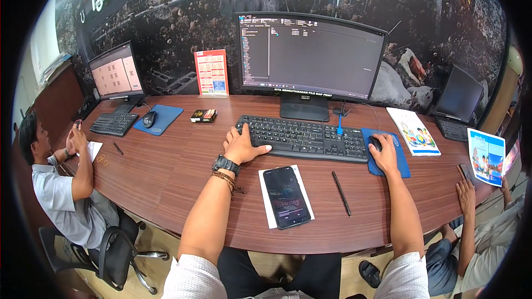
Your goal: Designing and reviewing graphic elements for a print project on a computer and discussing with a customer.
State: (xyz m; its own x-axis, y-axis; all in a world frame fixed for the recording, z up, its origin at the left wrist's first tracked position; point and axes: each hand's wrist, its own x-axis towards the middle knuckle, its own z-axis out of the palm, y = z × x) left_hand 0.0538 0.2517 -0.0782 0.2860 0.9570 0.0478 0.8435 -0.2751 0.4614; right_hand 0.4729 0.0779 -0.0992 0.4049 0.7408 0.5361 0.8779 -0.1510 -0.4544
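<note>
My left hand point(244, 145) rests with spread fingers on the left end of a black keyboard point(305, 137), its thumb along the front edge. A dark watch point(226, 164) and a beaded bracelet are on that wrist. My right hand point(385, 158) is curled over a black computer mouse point(376, 143) on a blue mouse pad point(400, 160). Behind the keyboard stands a wide monitor point(327, 58) showing a dark file window. Between my forearms a black smartphone point(286, 196) lies on white paper point(268, 210), with a black pen point(341, 194) to its right.
A small dark box point(203, 116) and a red-and-white calendar point(211, 73) stand left of the monitor. Further left are a second monitor point(116, 72), keyboard and mouse, beside a seated person point(66, 188). At right are white booklets point(413, 132), a laptop point(459, 97) and another person holding a leaflet point(487, 158).
</note>
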